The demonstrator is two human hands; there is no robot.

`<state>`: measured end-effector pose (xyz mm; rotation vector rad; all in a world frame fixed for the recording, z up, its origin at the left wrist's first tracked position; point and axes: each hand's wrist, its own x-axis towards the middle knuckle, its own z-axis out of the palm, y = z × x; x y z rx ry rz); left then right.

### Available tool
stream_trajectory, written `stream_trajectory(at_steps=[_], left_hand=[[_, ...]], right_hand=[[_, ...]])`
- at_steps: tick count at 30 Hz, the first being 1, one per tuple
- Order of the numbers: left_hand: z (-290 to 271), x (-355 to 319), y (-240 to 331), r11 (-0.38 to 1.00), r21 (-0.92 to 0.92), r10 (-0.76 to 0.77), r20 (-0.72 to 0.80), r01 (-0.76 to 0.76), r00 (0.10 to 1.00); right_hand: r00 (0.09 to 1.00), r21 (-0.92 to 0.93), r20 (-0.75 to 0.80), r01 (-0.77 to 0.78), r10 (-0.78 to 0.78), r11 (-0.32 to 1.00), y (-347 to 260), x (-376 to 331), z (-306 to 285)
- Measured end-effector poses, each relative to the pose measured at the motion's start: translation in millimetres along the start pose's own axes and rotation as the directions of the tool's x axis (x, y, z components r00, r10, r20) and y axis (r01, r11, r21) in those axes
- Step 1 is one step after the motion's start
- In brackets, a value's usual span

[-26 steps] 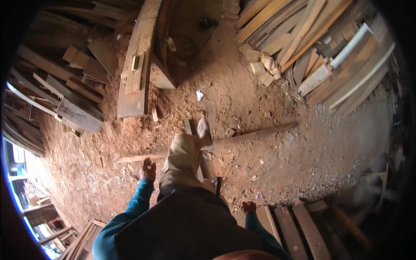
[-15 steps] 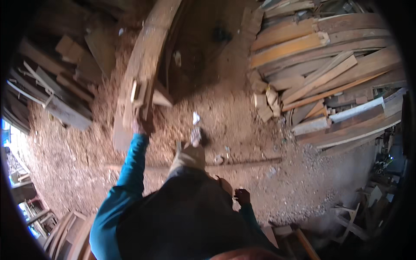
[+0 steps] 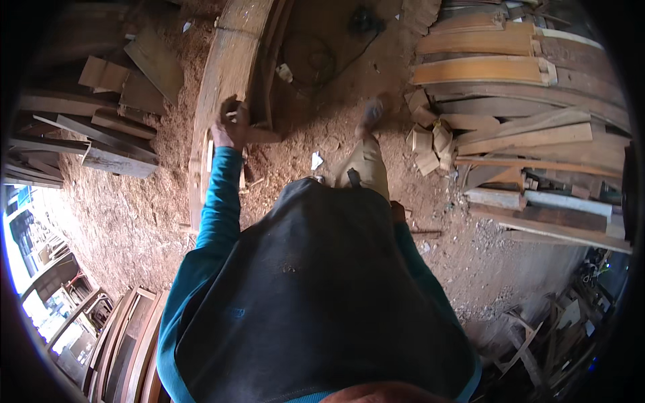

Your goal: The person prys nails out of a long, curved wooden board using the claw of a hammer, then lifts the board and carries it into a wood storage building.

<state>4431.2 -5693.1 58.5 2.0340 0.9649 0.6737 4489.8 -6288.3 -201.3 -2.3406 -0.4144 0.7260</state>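
Note:
My left hand (image 3: 230, 126) is over the long, thick wooden beam (image 3: 235, 50) on my left, close to its near part. Its fingers are curved and apart, with no held thing visible between them; whether they touch the wood I cannot tell. Narrow wooden pieces (image 3: 209, 158) lie on the beam beside my left wrist. My right hand (image 3: 398, 211) hangs low at my right side. Most of it is hidden by my sleeve and dark clothing, so its fingers cannot be made out.
Stacked boards (image 3: 484, 70) fill the right side, with short wood offcuts (image 3: 430, 138) at their near end. More planks (image 3: 124, 158) lie at left. Shavings cover the ground (image 3: 127, 221). A cable (image 3: 329, 64) lies ahead, and a white scrap (image 3: 317, 160) sits near my foot.
I have stepped forward, one foot now farther ahead to the right. My left hand has moved from the beam's near end farther along it. My right hand has become mostly hidden.

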Motion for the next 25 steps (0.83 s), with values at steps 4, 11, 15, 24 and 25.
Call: stream_trajectory(at_steps=[4, 11, 15, 24, 25], left_hand=[[53.1, 124.5, -14.8, 0.992, 0.120, -0.029, -0.176, 0.051, 0.984], [128.3, 181.2, -177.0, 0.617, 0.639, -0.046, -0.553, 0.459, 0.832], [136.0, 163.9, -184.2, 0.360, 0.801, -0.145, -0.457, 0.477, 0.877], [168.0, 190.6, -134.7, 0.701, 0.543, -0.177, -0.494, 0.462, 0.851], [159.8, 184.6, -131.3, 0.660, 0.573, -0.185, -0.503, 0.485, 0.845]], right_hand=[[0.873, 0.248, 0.141, -0.488, 0.467, 0.837, -33.0, 146.5, -85.0], [0.965, -0.090, 0.190, -0.166, 0.181, 0.982, 22.4, 363.7, -195.0], [0.933, -0.329, 0.222, -0.203, 0.284, 0.922, -16.3, 487.6, -188.1], [0.739, -0.479, 0.666, 0.527, -0.101, 0.702, -134.7, 891.2, -31.6], [0.703, -0.440, 0.704, 0.547, -0.104, 0.712, -132.2, 889.6, 1.3]])
